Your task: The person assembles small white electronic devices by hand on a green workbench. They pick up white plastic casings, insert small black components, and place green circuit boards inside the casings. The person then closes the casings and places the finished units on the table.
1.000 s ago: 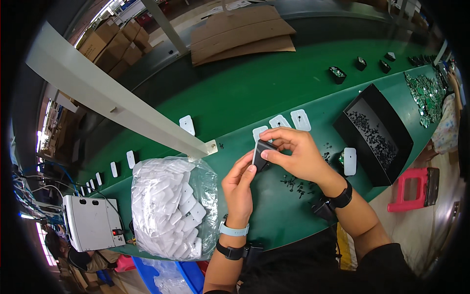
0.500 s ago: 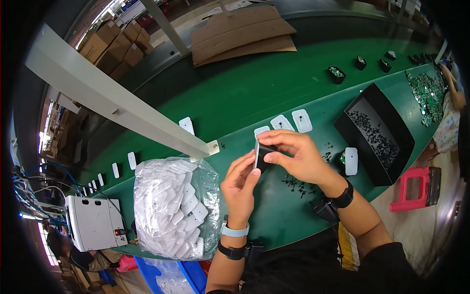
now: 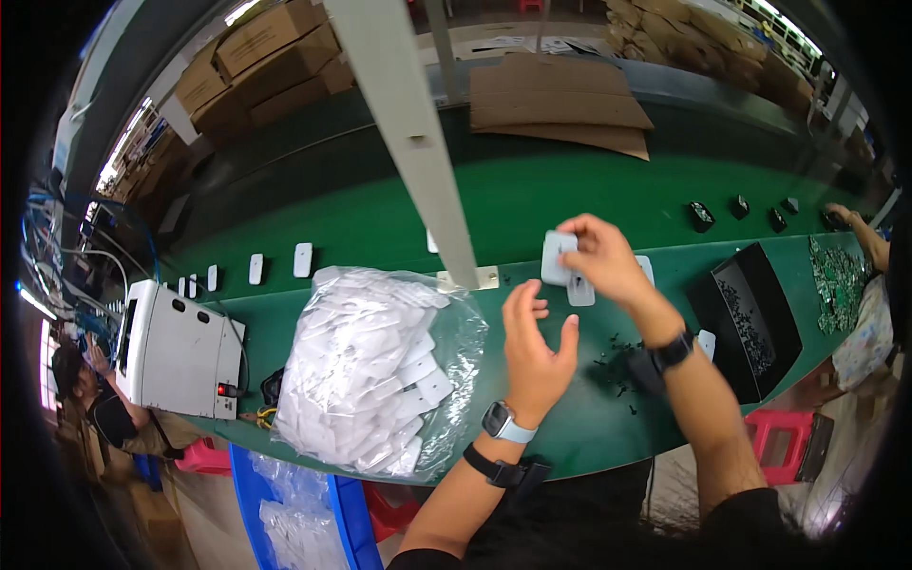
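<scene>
Pinched in my right hand (image 3: 608, 264) is a white-faced plastic case (image 3: 558, 255), held near the edge between the table and the green belt. My left hand (image 3: 537, 356) is empty, with its thumb and fingers apart, a little nearer and to the left. Partly under the right hand lies a white cover (image 3: 581, 294); another white cover (image 3: 647, 268) shows just beyond that hand. To the left sits a clear plastic bag (image 3: 465, 332) full of white covers (image 3: 366, 370). Small black parts (image 3: 619, 370) are scattered on the table below the right hand.
A black box (image 3: 781, 353) of small black parts stands at right, beside circuit boards (image 3: 836, 285). White-faced cases (image 3: 303, 258) and open black cases (image 3: 701, 217) sit along the belt (image 3: 532, 199). A metal post (image 3: 418, 142) rises beyond the bag. A white machine (image 3: 180, 351) stands left.
My left hand has let go of the case and opened. The right hand has carried it away toward the belt, its white face now showing. The whole view has turned left.
</scene>
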### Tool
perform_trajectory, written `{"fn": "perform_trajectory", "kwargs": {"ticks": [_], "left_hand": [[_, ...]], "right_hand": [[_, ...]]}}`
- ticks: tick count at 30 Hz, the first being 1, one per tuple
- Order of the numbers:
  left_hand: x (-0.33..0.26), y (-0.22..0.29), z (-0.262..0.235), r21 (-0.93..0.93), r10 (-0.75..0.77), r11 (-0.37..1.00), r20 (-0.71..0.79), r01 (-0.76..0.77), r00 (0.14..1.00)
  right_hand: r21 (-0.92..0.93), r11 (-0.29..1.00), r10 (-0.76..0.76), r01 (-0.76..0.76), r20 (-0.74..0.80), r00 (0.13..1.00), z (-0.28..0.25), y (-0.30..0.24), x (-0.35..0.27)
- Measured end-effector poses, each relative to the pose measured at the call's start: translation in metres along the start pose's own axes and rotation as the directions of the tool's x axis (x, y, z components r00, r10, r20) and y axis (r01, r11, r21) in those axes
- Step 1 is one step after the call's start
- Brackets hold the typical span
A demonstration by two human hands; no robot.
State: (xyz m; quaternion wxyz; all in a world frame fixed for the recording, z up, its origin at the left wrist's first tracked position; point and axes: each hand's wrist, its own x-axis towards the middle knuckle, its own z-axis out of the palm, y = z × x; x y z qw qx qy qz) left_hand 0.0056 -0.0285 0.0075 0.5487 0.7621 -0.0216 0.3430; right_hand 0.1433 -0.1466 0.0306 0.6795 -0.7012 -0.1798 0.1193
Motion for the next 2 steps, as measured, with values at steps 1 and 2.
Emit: {"fn": "perform_trajectory", "kwargs": {"ticks": [1, 2], "left_hand": [[0.000, -0.003, -0.007, 0.010, -0.030, 1.000, 0.086, 0.029, 0.996], [-0.002, -0.006, -0.007, 0.002, 0.018, 1.000, 0.112, -0.018, 0.994]], "right_hand": [[-0.082, 0.997, 0.001, 0.000, 0.024, 1.000, 0.005, 0.001, 0.026], [-0.219, 0.975, -0.022, 0.035, 0.060, 0.998, 0.008, 0.004, 0.048]]}}
